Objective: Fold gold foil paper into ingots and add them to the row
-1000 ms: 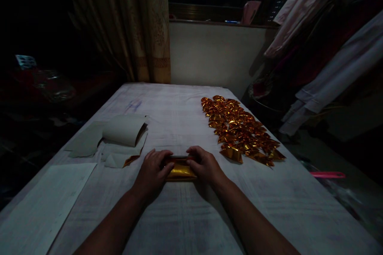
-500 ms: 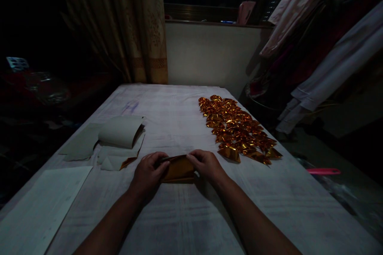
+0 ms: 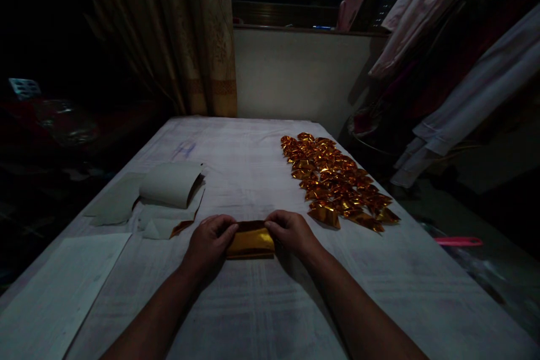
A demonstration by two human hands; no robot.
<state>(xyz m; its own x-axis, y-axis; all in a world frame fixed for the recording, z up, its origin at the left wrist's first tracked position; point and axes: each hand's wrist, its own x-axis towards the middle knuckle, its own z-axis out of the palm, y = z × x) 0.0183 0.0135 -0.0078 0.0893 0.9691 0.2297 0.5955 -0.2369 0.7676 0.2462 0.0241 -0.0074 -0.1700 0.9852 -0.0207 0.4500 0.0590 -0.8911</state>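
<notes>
From where I watch, the largest thing is the cloth-covered table point(image 3: 253, 309), reaching out on every side of the gold foil strip point(image 3: 252, 243), my landmark. Beyond the strip and to its right spreads the pile of folded foil pieces point(image 3: 333, 183), near the right hand but apart from it. Left of the strip and slightly toward me lies a white sheet point(image 3: 80, 281); left of it and farther out are grey-backed papers point(image 3: 169, 185), one curled, their closest corner near the left hand. At the strip's left end I have the left hand point(image 3: 211, 239), fingers curled and thumb closed on the foil; at its right end the right hand point(image 3: 291, 230) pinches the far corner. Neither is nearer: both touch it, and its long axis runs left to right between them. Their fingers hide its ends, and I can't tell whether it lies flat or tilted.
</notes>
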